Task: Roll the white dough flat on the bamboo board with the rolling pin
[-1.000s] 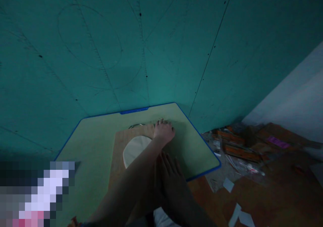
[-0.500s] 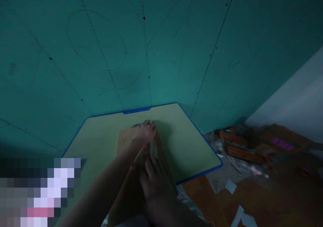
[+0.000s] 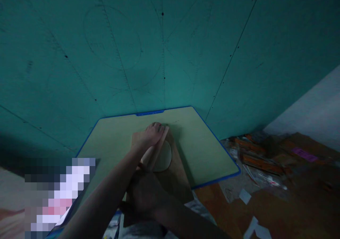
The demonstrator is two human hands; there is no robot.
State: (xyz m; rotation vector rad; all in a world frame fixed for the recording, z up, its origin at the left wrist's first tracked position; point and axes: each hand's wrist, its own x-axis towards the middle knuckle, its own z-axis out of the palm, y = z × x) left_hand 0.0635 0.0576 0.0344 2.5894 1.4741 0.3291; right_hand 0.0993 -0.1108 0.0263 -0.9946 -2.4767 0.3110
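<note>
Right across a round of dough (image 3: 165,157) lies a pale wooden rolling pin (image 3: 157,152), slanting from far right to near left. The dough shows on both sides of it and rests on a wooden board (image 3: 180,184), which sits on a pale table (image 3: 209,150) with a blue edge, up against a green wall (image 3: 191,55).

The left hand (image 3: 153,133) is at the pin's far end, laid over it from the left with the fingers bent; whether they close fully around the wood cannot be told. The right hand (image 3: 143,187) is at the near end, in shadow, and its fingers are too dark to tell if they grip or only press.

As a judgement, the pin should be stiff, smooth and fairly light, and apt to roll, so it is best held at its two ends with the palms on top and even weight on each. The dough looks soft, thin and limp; it would likely stretch, dent or tear if pinched at one spot, and may cling to wood or skin. To lift it, slide flat fingers well under the rim from opposite sides rather than tugging at the edge.
</note>
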